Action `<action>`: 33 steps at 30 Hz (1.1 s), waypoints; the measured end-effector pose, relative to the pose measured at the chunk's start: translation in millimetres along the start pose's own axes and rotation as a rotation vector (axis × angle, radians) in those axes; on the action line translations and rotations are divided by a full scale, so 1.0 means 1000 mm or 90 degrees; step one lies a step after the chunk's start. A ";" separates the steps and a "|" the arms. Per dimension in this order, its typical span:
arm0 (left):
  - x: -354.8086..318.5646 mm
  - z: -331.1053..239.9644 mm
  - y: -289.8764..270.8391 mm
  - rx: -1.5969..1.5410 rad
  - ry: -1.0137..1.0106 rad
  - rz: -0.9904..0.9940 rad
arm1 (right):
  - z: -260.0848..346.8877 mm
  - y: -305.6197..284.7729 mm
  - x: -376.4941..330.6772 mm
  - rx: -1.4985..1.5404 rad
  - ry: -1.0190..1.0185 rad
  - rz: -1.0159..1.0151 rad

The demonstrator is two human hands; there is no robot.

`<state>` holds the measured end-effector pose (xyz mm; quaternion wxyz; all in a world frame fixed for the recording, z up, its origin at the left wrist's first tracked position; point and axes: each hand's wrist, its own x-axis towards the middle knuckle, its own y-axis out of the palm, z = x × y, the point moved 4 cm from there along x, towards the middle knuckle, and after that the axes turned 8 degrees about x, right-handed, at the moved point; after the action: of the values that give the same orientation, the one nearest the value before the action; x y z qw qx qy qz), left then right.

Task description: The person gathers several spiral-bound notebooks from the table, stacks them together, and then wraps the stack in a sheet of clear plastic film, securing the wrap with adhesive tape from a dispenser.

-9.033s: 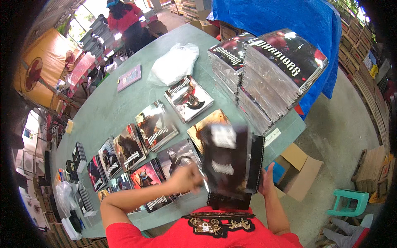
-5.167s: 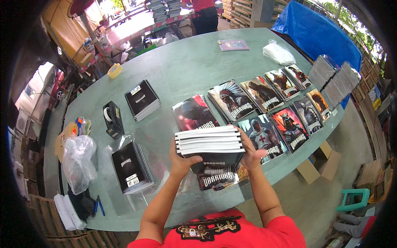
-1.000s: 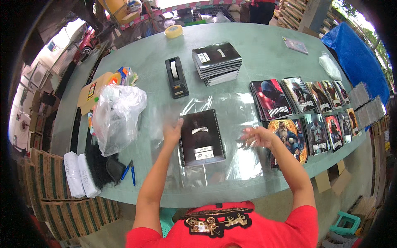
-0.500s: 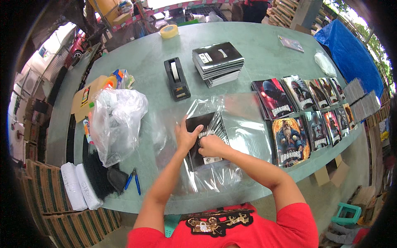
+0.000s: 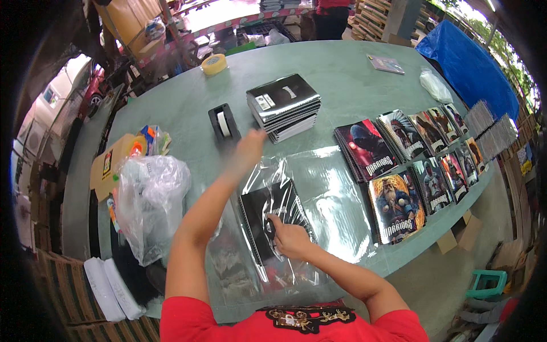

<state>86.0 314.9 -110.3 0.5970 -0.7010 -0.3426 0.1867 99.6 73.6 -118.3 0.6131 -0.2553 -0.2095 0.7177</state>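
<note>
A black spiral notebook (image 5: 256, 208) lies under or inside a clear plastic sheet (image 5: 336, 199) in front of me. My right hand (image 5: 292, 240) rests on it, fingers curled in and thumb stretched forward; a dark shape shows by the thumb, too unclear to name. My left hand (image 5: 250, 148) is over the table beside the black tape dispenser (image 5: 224, 125), its fingers smeared by motion. Close to that hand stands a stack of black spiral notebooks (image 5: 285, 102).
Rows of picture-covered notebooks (image 5: 396, 208) lie on the right. A crumpled clear bag (image 5: 154, 199) is at left, near a brown envelope (image 5: 108, 165). A tape roll (image 5: 214, 64) sits at the far edge. White bundles (image 5: 114, 288) lie at the near left.
My left hand has left the notebook and moved up toward the tape dispenser. The right hand stays on the notebook with its thumb now extended. The whole view has shifted.
</note>
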 end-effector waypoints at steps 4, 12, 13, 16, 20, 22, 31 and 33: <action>0.007 -0.015 0.042 0.045 0.328 0.099 | 0.003 0.005 0.013 -0.153 0.011 0.073; -0.009 0.015 0.064 -0.122 0.155 0.573 | 0.002 0.003 -0.003 -0.232 -0.173 -0.145; -0.025 0.031 0.061 -0.065 0.231 0.551 | 0.000 0.004 -0.002 -0.240 -0.181 -0.146; -0.077 0.078 0.048 0.141 0.190 0.565 | -0.004 0.008 -0.002 -0.246 -0.191 -0.132; -0.129 0.102 0.008 -0.056 -0.084 0.393 | 0.005 0.006 -0.002 -0.246 -0.198 -0.116; -0.164 0.095 0.005 -0.343 -0.309 0.182 | 0.003 0.007 -0.001 -0.262 -0.180 -0.112; -0.257 0.021 0.004 -0.533 -0.530 -0.229 | -0.007 0.011 0.007 -0.314 -0.192 -0.067; -0.284 -0.004 0.016 -0.671 -0.614 0.013 | -0.003 0.003 0.018 -0.322 -0.188 0.015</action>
<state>-104.4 111.8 -167.1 -0.0410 -0.7387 -0.6064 0.2914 96.6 91.0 -124.8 0.4846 -0.2953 -0.4654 0.6793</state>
